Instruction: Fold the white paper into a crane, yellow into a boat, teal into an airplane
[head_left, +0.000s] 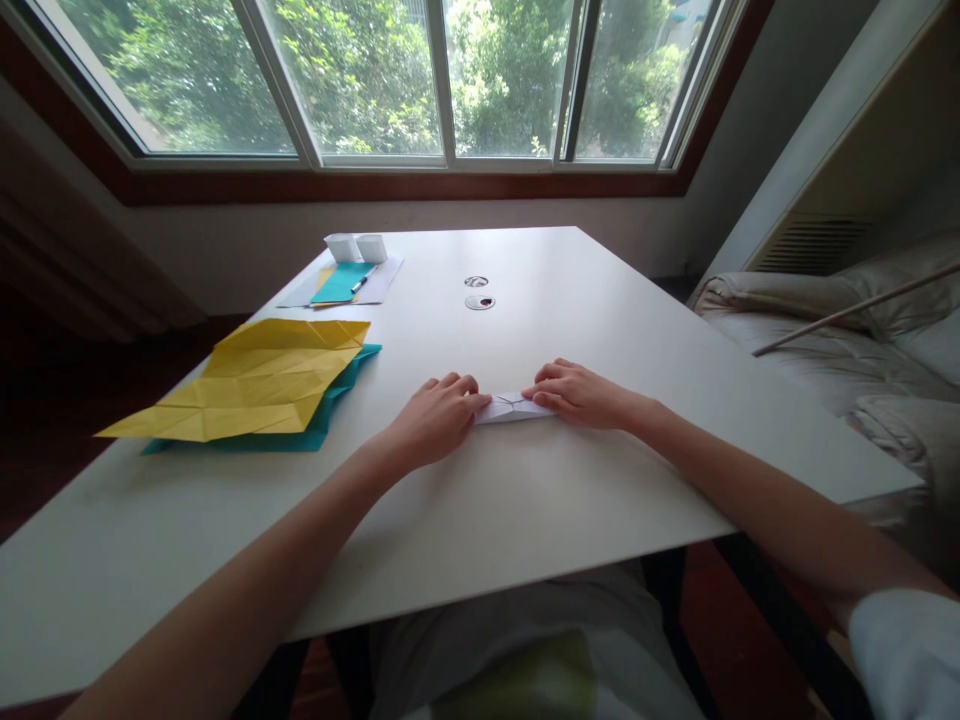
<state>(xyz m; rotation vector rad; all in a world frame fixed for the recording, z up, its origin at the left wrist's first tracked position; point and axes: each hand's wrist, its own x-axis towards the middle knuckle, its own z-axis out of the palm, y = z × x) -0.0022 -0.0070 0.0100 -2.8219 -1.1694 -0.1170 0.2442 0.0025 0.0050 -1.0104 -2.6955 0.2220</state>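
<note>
both hands pressing a small folded white paper

head view: your left hand and right hand sit just below the middle of the frame, fingers curled and pressed down on the two ends of a small folded white paper. neither hand lifts it; it lies flat on the white table, between your fingertips.

the risk, as i judge it: the piece is small and the tabletop looks smooth, so uneven pressure from one hand could let it slide or skew the crease.

counts: one white folded piece under your hands. at left of the frame, one creased yellow sheet lies on one teal sheet. at upper centre-left, two small white boxes, one teal pad with a pen on pale papers. two round discs lie near the table's middle.
</note>
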